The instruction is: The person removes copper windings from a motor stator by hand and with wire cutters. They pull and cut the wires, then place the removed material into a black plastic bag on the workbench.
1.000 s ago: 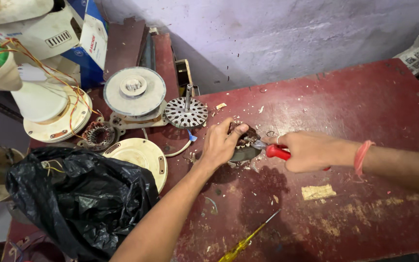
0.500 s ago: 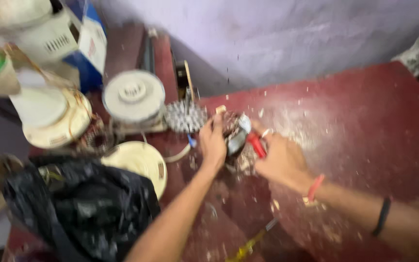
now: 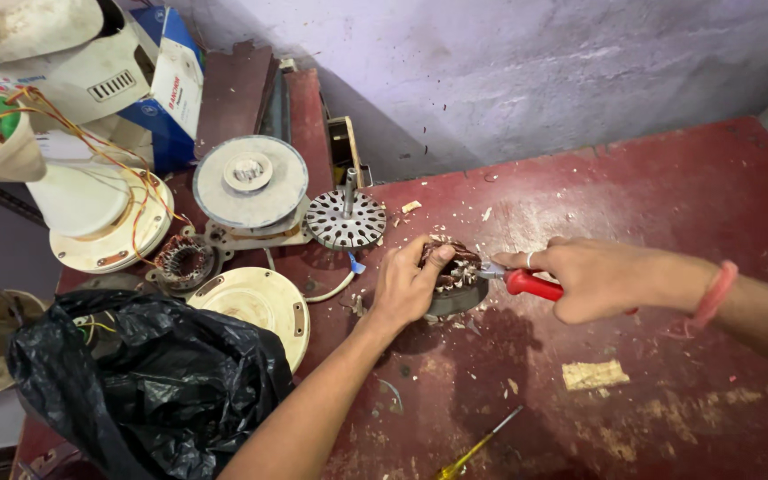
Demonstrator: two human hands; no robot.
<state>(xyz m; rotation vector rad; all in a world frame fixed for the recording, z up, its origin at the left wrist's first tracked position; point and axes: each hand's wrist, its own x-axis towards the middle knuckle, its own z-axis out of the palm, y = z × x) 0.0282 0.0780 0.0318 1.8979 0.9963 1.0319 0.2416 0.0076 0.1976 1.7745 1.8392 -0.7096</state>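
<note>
A round motor stator (image 3: 457,283) with brown copper windings lies on the dark red table (image 3: 668,187). My left hand (image 3: 409,284) grips its left side, thumb pressed on the top. My right hand (image 3: 596,277) holds red-handled pliers (image 3: 521,282) whose metal tip touches the stator's right edge. Bits of paper and wire debris lie scattered around the stator.
A finned rotor with a shaft (image 3: 345,219), grey and cream fan motor covers (image 3: 251,183) (image 3: 258,302), another wound stator (image 3: 183,261) and a black plastic bag (image 3: 144,382) crowd the left. A yellow-handled screwdriver (image 3: 475,448) lies near the front edge. Boxes (image 3: 171,80) stand at the back left.
The view swung and blurred, then steadied. My right hand has come back to the right of the stator with the pliers. My left hand kept its hold.
</note>
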